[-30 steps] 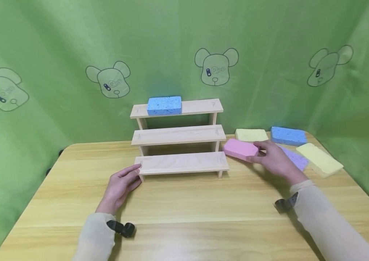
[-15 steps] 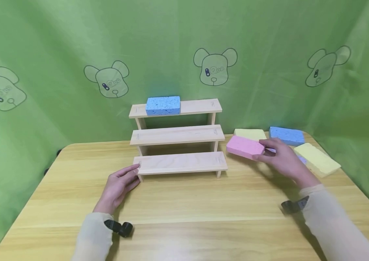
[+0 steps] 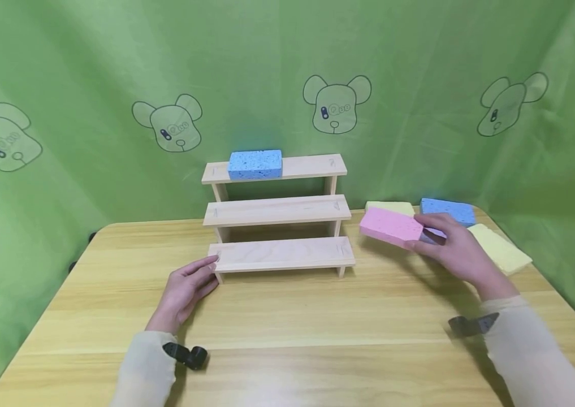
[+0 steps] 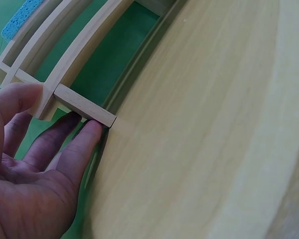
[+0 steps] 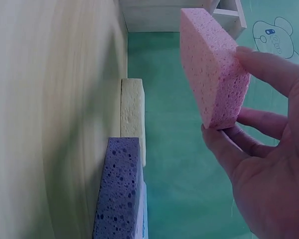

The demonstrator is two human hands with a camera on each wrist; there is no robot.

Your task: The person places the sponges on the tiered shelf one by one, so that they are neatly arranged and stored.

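Note:
A three-tier wooden display stand (image 3: pixel 282 254) stands at the back of the table. My left hand (image 3: pixel 190 291) holds the left end of its lowest step. In the left wrist view the thumb lies against the plank end and the fingertips (image 4: pixel 92 130) touch the leg below. With thumb and fingers my right hand (image 3: pixel 457 249) grips a pink sponge (image 3: pixel 390 226) by its near end, raised above the table to the right of the stand. The right wrist view shows that pink sponge (image 5: pixel 209 64) apart from the sponges lying below. A blue sponge (image 3: pixel 255 165) rests on the top step, left of its middle.
Behind the right hand lie a yellow sponge (image 3: pixel 389 208), a second blue sponge (image 3: pixel 447 211), another yellow sponge (image 3: pixel 502 249) and a purple sponge (image 5: pixel 118 189), mostly hidden in the head view. A green curtain (image 3: pixel 267 85) hangs close behind the table (image 3: pixel 287 333).
My right hand has moved right and slightly up with the pink sponge, away from the stand. The left hand keeps its place at the lowest step.

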